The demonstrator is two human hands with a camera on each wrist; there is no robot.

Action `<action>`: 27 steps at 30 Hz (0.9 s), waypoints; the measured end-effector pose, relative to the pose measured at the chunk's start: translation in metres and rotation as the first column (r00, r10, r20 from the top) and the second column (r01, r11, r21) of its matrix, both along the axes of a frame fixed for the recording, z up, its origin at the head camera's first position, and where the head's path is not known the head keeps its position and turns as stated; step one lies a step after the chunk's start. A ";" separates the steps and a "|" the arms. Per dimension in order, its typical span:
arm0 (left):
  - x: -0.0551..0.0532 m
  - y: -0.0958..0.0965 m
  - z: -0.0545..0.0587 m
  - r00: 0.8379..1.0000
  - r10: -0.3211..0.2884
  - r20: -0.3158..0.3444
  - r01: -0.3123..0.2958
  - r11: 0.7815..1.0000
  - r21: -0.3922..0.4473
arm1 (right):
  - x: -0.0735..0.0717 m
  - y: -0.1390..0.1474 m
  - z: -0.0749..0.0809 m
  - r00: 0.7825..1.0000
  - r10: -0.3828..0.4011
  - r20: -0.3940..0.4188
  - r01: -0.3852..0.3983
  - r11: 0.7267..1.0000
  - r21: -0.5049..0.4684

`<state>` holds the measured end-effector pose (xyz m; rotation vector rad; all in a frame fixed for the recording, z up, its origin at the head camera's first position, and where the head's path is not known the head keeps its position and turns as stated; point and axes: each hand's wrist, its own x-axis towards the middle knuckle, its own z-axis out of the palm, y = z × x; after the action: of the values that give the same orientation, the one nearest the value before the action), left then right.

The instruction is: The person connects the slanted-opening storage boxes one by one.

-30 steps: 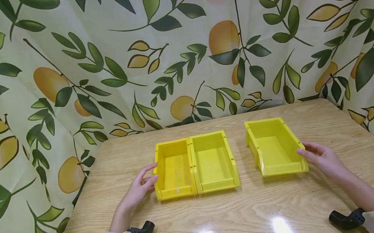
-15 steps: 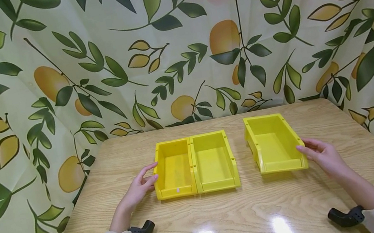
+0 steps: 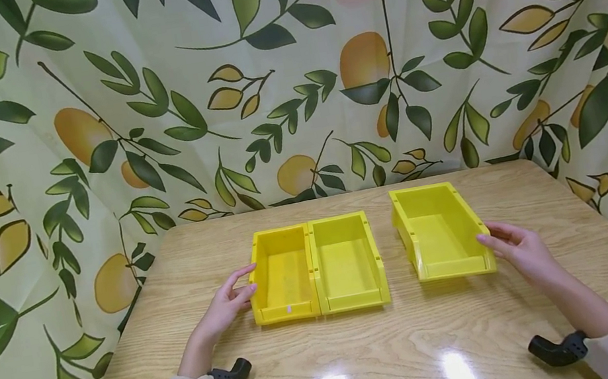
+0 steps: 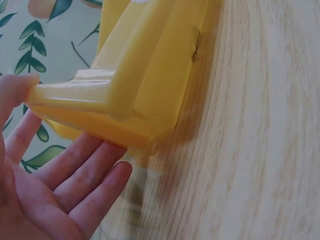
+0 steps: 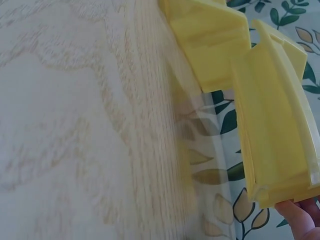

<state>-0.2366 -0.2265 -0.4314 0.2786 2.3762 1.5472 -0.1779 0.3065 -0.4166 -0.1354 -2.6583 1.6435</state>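
Three yellow plastic storage bins with low front lips are in the head view. My left hand [image 3: 230,303] is at the left side of the deeper-yellow bin [image 3: 288,313]; in the left wrist view its thumb lies on the rim and its fingers reach along the outside wall [image 4: 150,85]. Pressed side by side with that bin stands a paler yellow bin [image 3: 354,302]. My right hand [image 3: 522,249] grips another pale yellow bin [image 3: 444,240] by its right side wall, thumb over the rim. This bin is raised and slightly tilted, a gap apart from the pair.
The bins are over a light wood-grain table [image 3: 331,352]. Behind it and along both sides hangs a cloth [image 3: 163,139] printed with leaves and fruit. Black curved devices [image 3: 233,373] are worn at both wrists.
My right hand has carried its bin up, away from me and a little to the left. The left hand and the two joined bins stay where they were.
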 end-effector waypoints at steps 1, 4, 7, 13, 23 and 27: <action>0.000 0.000 0.000 1.000 -0.002 -0.002 0.002 1.000 0.001 | 0.000 -0.001 0.000 1.000 -0.002 -0.002 0.002 1.000 0.003; 0.000 0.000 -0.001 1.000 -0.007 -0.010 0.007 1.000 0.005 | -0.001 -0.003 0.002 1.000 -0.006 -0.014 0.006 1.000 -0.004; 0.000 0.000 -0.001 1.000 -0.007 -0.012 0.007 1.000 0.006 | -0.001 -0.005 0.004 1.000 -0.004 -0.029 0.003 1.000 -0.026; 0.001 -0.001 -0.001 1.000 -0.002 -0.011 0.002 1.000 0.011 | -0.002 -0.007 0.006 0.999 0.010 -0.030 -0.011 0.999 -0.052; 0.002 0.000 0.000 1.000 -0.009 -0.014 0.009 1.000 0.010 | -0.004 -0.012 0.006 0.999 0.023 -0.046 -0.027 0.996 -0.086; 0.002 0.000 0.000 1.000 -0.014 -0.017 0.014 1.000 0.013 | -0.005 -0.016 0.006 0.998 0.024 -0.051 -0.029 0.995 -0.099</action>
<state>-0.2350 -0.2266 -0.4317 0.3118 2.3726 1.5604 -0.1826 0.2910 -0.4102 -0.0595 -2.5546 1.7638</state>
